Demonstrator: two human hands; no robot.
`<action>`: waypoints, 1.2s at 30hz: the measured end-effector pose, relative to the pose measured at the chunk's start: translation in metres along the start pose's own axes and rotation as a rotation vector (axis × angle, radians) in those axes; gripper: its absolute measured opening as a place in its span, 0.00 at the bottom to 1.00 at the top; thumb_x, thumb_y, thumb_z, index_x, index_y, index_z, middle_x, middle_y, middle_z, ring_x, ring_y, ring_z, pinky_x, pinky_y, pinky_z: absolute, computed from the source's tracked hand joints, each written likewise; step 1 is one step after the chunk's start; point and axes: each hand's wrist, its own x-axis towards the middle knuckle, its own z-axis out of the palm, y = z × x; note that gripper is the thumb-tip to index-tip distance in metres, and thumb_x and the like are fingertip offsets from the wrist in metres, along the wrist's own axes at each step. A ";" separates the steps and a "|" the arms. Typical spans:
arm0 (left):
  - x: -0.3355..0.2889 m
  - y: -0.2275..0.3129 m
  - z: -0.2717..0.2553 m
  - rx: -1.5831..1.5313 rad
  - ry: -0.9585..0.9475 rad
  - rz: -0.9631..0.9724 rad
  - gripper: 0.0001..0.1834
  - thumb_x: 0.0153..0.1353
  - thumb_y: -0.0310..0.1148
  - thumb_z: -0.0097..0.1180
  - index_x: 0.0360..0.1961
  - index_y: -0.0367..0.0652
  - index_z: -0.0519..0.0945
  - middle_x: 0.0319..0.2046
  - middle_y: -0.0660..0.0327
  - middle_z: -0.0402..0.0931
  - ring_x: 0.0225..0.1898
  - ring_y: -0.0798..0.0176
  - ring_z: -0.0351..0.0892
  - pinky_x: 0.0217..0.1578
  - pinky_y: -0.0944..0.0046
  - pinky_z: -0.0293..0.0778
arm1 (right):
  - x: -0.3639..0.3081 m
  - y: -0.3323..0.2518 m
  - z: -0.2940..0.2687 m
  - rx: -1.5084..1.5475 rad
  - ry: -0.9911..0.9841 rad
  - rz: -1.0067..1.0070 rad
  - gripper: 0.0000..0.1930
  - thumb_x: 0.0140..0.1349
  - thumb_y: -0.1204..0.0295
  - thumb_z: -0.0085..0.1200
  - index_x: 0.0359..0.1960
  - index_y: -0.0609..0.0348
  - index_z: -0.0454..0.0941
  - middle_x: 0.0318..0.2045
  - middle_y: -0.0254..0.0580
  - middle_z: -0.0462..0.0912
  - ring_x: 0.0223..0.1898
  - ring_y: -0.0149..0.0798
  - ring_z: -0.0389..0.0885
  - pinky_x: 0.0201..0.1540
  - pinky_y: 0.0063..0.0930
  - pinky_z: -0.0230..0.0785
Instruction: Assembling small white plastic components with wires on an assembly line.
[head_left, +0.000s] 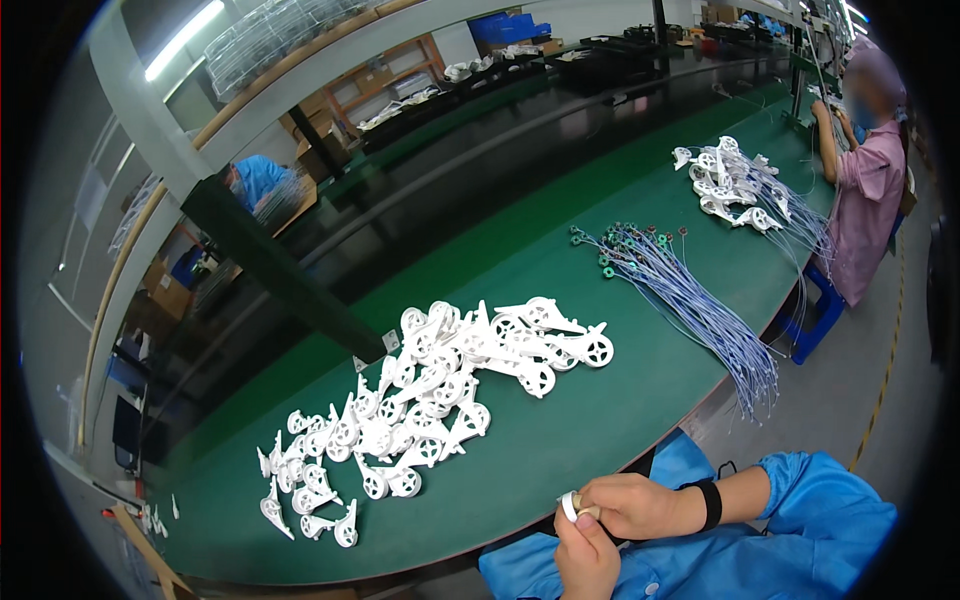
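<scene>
Close to my body, just off the table's front edge, my two hands meet around a small white plastic piece [570, 506]. Its curved, ring-like edge shows between the fingers, and the rest of it is covered. My left hand [588, 562] comes up from below with its thumb and fingers closed on the piece. From the right, my right hand [640, 507] pinches the same piece from above; a black band [710, 505] circles that wrist. Pale covers appear to sit on some fingertips. A large pile of white plastic parts with spoked round ends [425, 400] lies left of my hands.
A bundle of pale blue cables [700, 315] with green and brown ends lies on the green table [540, 455], overhanging its edge. Farther right are more white parts with cables [730, 185] and a person in pink [870, 200]. A dark post [290, 275] rises behind the pile.
</scene>
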 end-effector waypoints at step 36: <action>0.014 0.027 -0.031 -1.009 -0.196 -0.586 0.23 0.70 0.52 0.27 0.40 0.43 0.67 0.14 0.65 0.61 0.10 0.71 0.56 0.11 0.73 0.52 | 0.035 -0.037 -0.044 -0.112 -0.182 -0.118 0.18 0.60 0.70 0.53 0.49 0.66 0.70 0.42 0.48 0.73 0.39 0.46 0.76 0.41 0.32 0.70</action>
